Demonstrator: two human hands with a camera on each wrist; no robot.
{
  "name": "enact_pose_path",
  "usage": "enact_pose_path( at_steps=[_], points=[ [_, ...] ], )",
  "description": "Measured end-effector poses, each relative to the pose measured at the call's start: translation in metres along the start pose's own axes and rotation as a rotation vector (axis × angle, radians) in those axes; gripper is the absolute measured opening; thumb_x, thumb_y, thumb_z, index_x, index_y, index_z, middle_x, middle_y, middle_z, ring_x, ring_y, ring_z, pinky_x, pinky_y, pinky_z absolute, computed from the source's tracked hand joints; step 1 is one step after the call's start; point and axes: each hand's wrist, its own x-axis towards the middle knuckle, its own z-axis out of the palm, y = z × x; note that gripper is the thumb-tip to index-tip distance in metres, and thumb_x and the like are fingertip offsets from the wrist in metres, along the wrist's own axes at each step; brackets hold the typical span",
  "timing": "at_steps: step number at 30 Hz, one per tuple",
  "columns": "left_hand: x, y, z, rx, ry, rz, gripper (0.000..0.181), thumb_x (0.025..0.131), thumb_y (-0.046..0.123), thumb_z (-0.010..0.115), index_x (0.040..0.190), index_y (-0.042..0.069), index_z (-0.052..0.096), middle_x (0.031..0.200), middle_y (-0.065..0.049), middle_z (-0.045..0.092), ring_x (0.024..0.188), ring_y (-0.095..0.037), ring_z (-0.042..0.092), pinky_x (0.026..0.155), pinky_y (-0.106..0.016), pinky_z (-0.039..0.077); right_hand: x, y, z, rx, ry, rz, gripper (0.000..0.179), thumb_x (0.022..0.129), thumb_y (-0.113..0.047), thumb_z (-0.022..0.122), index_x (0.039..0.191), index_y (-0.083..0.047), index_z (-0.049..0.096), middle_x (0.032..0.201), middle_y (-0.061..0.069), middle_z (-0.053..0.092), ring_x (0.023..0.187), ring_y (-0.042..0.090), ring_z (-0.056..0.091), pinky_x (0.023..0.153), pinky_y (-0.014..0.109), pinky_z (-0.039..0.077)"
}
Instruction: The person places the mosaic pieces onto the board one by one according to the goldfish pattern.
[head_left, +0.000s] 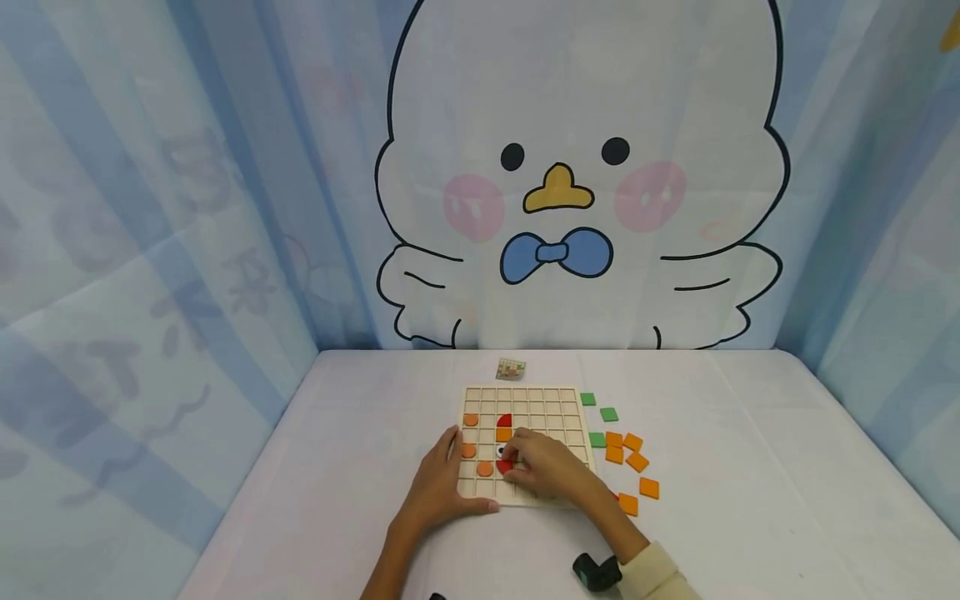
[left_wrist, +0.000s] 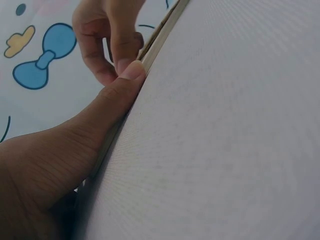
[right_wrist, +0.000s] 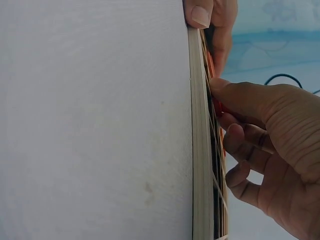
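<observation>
A pale wooden grid board (head_left: pixel 532 402) lies flat on the table. My left hand (head_left: pixel 438 483) steadies its near left corner, fingers along the left side and thumb on the front edge. Over the middle of the board, my right hand (head_left: pixel 551 465) pinches a red rounded piece (right_wrist: pixel 217 107) between thumb and fingertips. Just beyond those fingertips sits a white piece with a black dot (head_left: pixel 500 451), partly covered. Farther up that column are an orange square (head_left: pixel 504 435) and a red quarter-circle (head_left: pixel 505 420). Orange round pieces (head_left: pixel 484 469) occupy several cells on the left.
Green squares (head_left: pixel 609 414) and several orange squares (head_left: pixel 649 488) lie loose right of the board. Behind it is a small patterned card (head_left: pixel 511 369). A dark object (head_left: pixel 596 573) rests near the right forearm. Printed curtains (head_left: pixel 555 308) stand along the table's back and sides.
</observation>
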Motion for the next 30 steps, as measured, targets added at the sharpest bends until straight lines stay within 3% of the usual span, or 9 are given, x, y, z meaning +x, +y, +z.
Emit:
enact_pose_path(
  at_steps=[10, 30],
  points=[
    [0.0, 0.0005, -0.0026, 0.01, -0.003, 0.013, 0.133, 0.062, 0.076, 0.075, 0.154, -0.003, 0.02, 0.16, -0.02, 0.02, 0.144, -0.038, 0.029, 0.114, -0.052, 0.033, 0.0015, 0.0033, 0.0001, 0.002, -0.009, 0.008, 0.023, 0.087, -0.029, 0.075, 0.103, -0.013, 0.069, 0.094, -0.007, 0.06, 0.076, 0.002, 0.05, 0.071, 0.02, 0.049],
    [0.0001, -0.001, -0.0002, 0.004, -0.001, 0.005, 0.133, 0.06, 0.077, 0.074, 0.154, -0.001, 0.021, 0.16, -0.019, 0.02, 0.144, -0.038, 0.03, 0.114, -0.052, 0.033, 0.0, 0.0006, -0.0014, -0.002, -0.018, 0.012, 0.025, 0.086, -0.028, 0.076, 0.104, -0.012, 0.071, 0.094, -0.006, 0.059, 0.074, 0.004, 0.049, 0.068, 0.019, 0.047]
  ],
)
